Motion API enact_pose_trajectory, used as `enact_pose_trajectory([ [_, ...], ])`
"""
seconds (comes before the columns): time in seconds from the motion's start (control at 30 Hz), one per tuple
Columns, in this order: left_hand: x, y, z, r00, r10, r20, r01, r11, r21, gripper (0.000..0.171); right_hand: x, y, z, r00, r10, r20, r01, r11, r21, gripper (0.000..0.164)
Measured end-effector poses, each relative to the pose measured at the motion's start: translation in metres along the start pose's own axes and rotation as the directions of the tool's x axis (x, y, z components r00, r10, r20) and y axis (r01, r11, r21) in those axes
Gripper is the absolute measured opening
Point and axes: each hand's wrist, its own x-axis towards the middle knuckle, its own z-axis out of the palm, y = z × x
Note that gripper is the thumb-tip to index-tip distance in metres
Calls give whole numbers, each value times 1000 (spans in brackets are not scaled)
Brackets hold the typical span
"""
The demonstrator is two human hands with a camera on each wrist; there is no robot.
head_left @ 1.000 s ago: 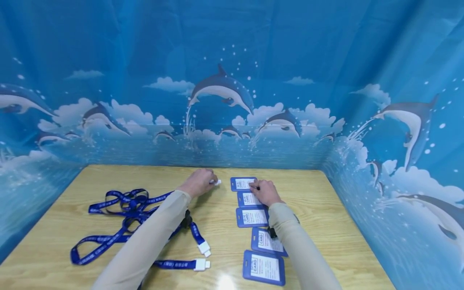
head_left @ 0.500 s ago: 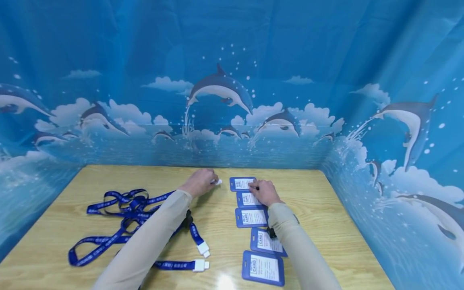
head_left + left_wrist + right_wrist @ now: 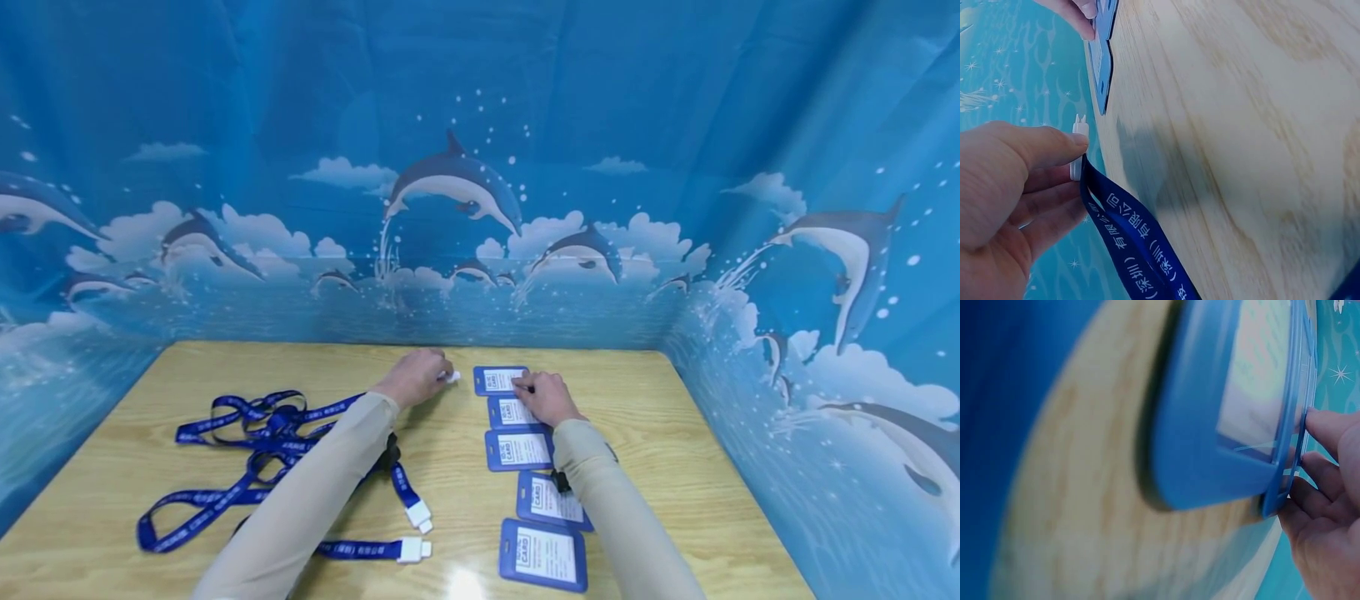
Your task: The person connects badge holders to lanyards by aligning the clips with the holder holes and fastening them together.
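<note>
In the head view my left hand (image 3: 415,379) is at the far middle of the table. It pinches the white plastic clip (image 3: 1079,150) of a blue lanyard (image 3: 1129,234) between thumb and fingers, the two prongs pointing away from the palm. The printed strap hangs from the clip. To the right, my right hand (image 3: 551,398) pinches the right side of the farthest blue badge holder (image 3: 495,381), thumb over its face. Close up, the thumb and fingertips (image 3: 1316,419) meet at the holder's edge. A small gap separates the clip from that holder.
Several more blue badge holders (image 3: 542,556) lie in a column toward the front, partly under the right forearm. Tangled blue lanyards (image 3: 281,423) spread over the left side, two white clips (image 3: 412,550) near the front. A dolphin-print curtain (image 3: 480,308) borders the table.
The left hand has edged slightly right with the clip, narrowing the gap to the farthest badge holder. The right hand keeps its grip there. The head view has shifted a little.
</note>
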Motion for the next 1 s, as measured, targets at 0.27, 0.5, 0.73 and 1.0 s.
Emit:
enact_pose_trajectory([
  [0.27,1,2,1,1000,17,-6,-17,1000,-25,20,-1,-1,-1,1000,-10,-4,10,1000,-11,29],
  [0.5,5,1,3,999,40,-5,-40,999,-14,19,-2,-2,-1,1000,-3,2,3,1000,-8,29],
  [0.73,10,4,3,1000,24,1,-24,1000,-4,20,0,0,-1,1000,16,9,-16,1000,9,30],
  [1.0,12,1,7,998,65,-9,-65,998,-19,15,0,-1,-2,1000,20,15,-20,1000,11,30],
])
